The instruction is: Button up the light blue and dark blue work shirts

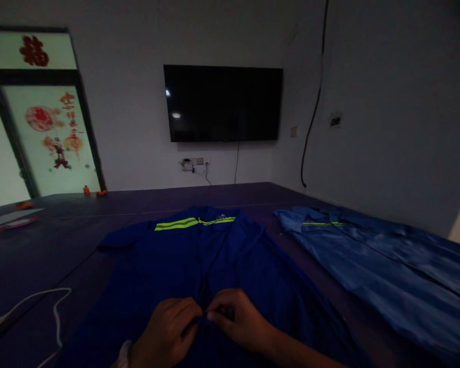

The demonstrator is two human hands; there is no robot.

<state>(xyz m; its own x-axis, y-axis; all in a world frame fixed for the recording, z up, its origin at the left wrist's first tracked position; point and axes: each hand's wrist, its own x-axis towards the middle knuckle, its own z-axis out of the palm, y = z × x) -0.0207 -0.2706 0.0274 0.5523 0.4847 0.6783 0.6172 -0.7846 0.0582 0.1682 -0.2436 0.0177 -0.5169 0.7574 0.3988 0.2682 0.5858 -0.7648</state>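
Note:
A dark blue short-sleeved work shirt [153,276] with yellow-green reflective chest strips lies spread out, its collar end away from me. My left hand [170,324] is closed, pinching the shirt's front edge along the middle opening. Right beside it, thumb and forefinger of my right hand [237,314] also pinch the cloth there, and the fingertips of both hands nearly meet. Whatever small part sits between the fingers, such as a fastener, is too dark to make out. Above the hands the front opening runs up toward the collar.
A lighter blue garment [352,250] with a thin yellow-green strip lies to the right on the purple surface [111,204]. At the lower left runs a white cable [42,292]. Small orange objects [100,193] lie near the door. A television [224,105] hangs on the far wall.

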